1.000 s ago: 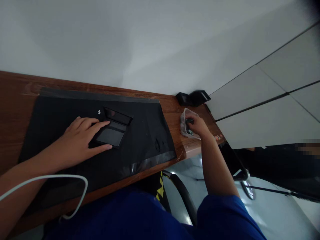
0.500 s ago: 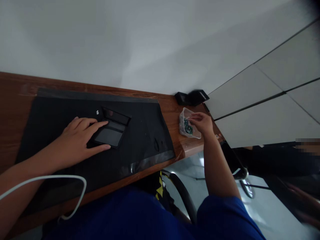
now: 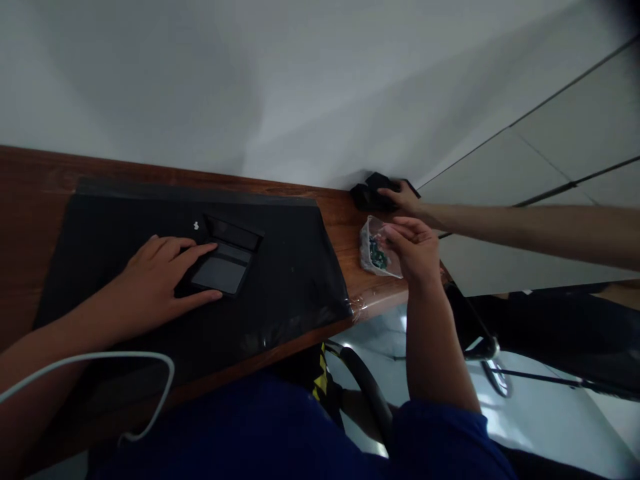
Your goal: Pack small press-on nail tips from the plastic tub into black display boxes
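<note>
An open, flat black case (image 3: 223,270) with a grey inside lies on the black mat, its lid (image 3: 234,233) tilted up at the back. My left hand (image 3: 163,277) lies at its left side, fingers stretched out and spread, index finger and thumb touching the case edges. My right hand (image 3: 415,250) hovers at the clear plastic tub (image 3: 365,250), thumb and fingertips pinched together over its rim. Whatever they hold, if anything, is too small to make out. Inside the tub are small green parts (image 3: 379,257), like little circuit boards.
Another person's hand (image 3: 406,197) reaches in from the right onto black boxes (image 3: 370,193) behind the tub. Small white bits (image 3: 196,226) lie on the black mat (image 3: 290,267). A white cable (image 3: 125,353) crosses in front of my left forearm. The wall borders the desk's back.
Another person's arm has come in from the right and its hand is now at the black boxes. My right hand has shifted slightly right, fingertips pinched. My left hand has stayed put.
</note>
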The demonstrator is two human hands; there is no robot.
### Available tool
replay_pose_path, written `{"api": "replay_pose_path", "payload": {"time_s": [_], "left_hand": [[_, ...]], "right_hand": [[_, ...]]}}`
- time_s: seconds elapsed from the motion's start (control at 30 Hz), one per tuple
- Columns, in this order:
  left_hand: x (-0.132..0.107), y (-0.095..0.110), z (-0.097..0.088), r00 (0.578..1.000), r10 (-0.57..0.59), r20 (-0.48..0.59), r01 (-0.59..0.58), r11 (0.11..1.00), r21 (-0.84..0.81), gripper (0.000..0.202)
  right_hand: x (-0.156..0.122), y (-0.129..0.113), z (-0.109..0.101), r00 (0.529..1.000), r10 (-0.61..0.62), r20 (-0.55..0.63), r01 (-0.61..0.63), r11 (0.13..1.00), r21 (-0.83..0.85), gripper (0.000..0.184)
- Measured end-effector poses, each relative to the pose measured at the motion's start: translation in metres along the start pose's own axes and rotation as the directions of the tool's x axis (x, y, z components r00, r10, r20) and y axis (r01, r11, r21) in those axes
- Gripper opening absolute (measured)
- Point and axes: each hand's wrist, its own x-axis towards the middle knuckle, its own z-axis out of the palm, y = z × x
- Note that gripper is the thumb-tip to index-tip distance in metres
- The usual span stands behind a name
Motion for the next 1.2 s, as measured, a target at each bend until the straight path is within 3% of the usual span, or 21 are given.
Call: {"api": "replay_pose_path", "payload": {"time_s": [0.13, 0.23, 0.33, 0.47, 0.57, 0.67, 0.87, 1.0, 1.2], "left_hand": [[0.0, 0.001, -0.002, 1.0, 0.013, -0.019, -0.013, 1.0, -0.024, 0.1], [0.0, 0.004, -0.004, 0.999, 0.013, -0.032, -0.014, 0.999, -0.05, 0.103], [0.0, 0.008, -0.007, 0.99, 0.019, -0.139, -0.028, 0.998, -0.061, 0.102], [0.002, 0.016, -0.016, 0.965, 0.041, -0.259, -0.068, 0.993, -0.096, 0.084], [0.003, 0.025, -0.026, 0.936, 0.107, -0.336, -0.154, 0.981, -0.119, 0.06], [0.002, 0.031, -0.035, 0.899, 0.145, -0.413, -0.207, 0.972, -0.109, 0.04], [0.002, 0.036, -0.04, 0.847, 0.235, -0.477, -0.334, 0.933, -0.134, 0.032], [0.002, 0.037, -0.039, 0.803, 0.324, -0.5, -0.436, 0.892, -0.123, 0.02], [0.002, 0.036, -0.035, 0.81, 0.346, -0.473, -0.454, 0.881, -0.134, 0.017]], "right_hand": [[-0.041, -0.025, 0.048, 0.964, 0.03, 0.263, -0.072, 0.986, 0.15, 0.047], [-0.063, -0.028, 0.088, 0.89, 0.097, 0.446, -0.226, 0.943, 0.245, 0.046], [-0.078, -0.023, 0.124, 0.794, 0.155, 0.587, -0.382, 0.879, 0.285, 0.047], [-0.091, -0.014, 0.16, 0.681, 0.197, 0.706, -0.525, 0.803, 0.283, 0.05], [-0.097, -0.009, 0.181, 0.618, 0.204, 0.759, -0.582, 0.768, 0.267, 0.048], [-0.102, -0.007, 0.196, 0.586, 0.216, 0.781, -0.614, 0.747, 0.254, 0.046], [-0.111, -0.005, 0.202, 0.622, 0.239, 0.746, -0.602, 0.755, 0.259, 0.049], [-0.117, 0.0, 0.202, 0.584, 0.249, 0.773, -0.638, 0.73, 0.247, 0.05], [-0.12, 0.011, 0.207, 0.555, 0.26, 0.79, -0.665, 0.71, 0.233, 0.053]]}}
